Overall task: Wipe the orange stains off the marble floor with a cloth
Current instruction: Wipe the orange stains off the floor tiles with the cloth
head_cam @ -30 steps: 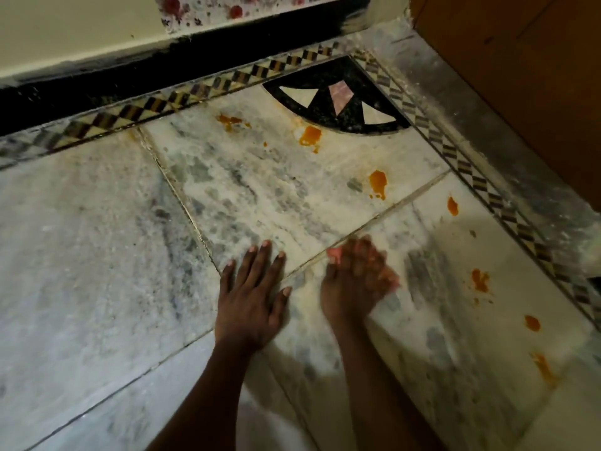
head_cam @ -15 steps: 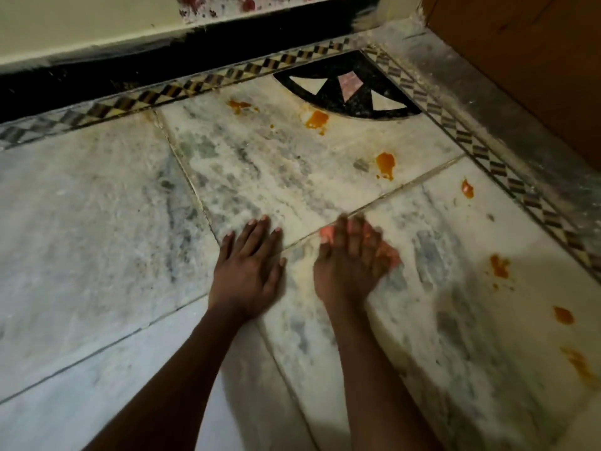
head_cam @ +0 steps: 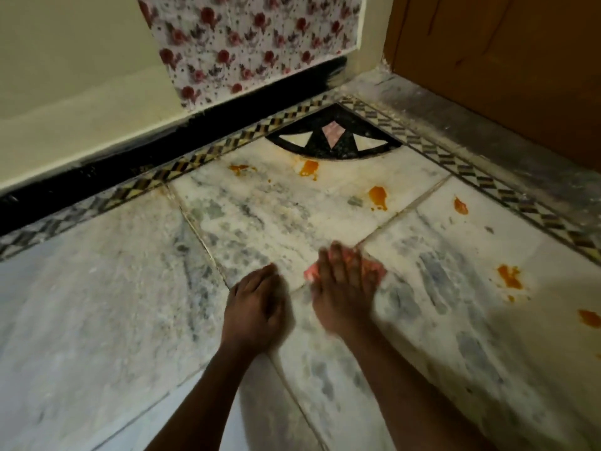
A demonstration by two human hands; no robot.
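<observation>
My right hand (head_cam: 344, 288) lies flat with straight fingers on a small pink cloth (head_cam: 311, 272), pressing it to the marble floor (head_cam: 97, 304) at a tile joint. Only the cloth's edges peek out around the fingers. My left hand (head_cam: 257, 307) sits just left of it on the floor, blurred, its fingers drawn in and holding nothing. Orange stains dot the marble beyond and to the right: one (head_cam: 309, 167) under the corner inlay, one (head_cam: 239, 168) further left, one (head_cam: 378, 196) mid-tile, and others (head_cam: 510, 277) toward the right edge.
A black skirting (head_cam: 195, 131) and cream wall with a floral sheet (head_cam: 253, 43) close off the far side. A wooden door (head_cam: 504, 60) stands at the right. A checkered border (head_cam: 471, 180) and a black corner inlay (head_cam: 331, 141) frame the tiles.
The view has tilted up, showing more wall. My left hand's spread fingers have drawn in. My right hand with the cloth has shifted slightly along the tile joint.
</observation>
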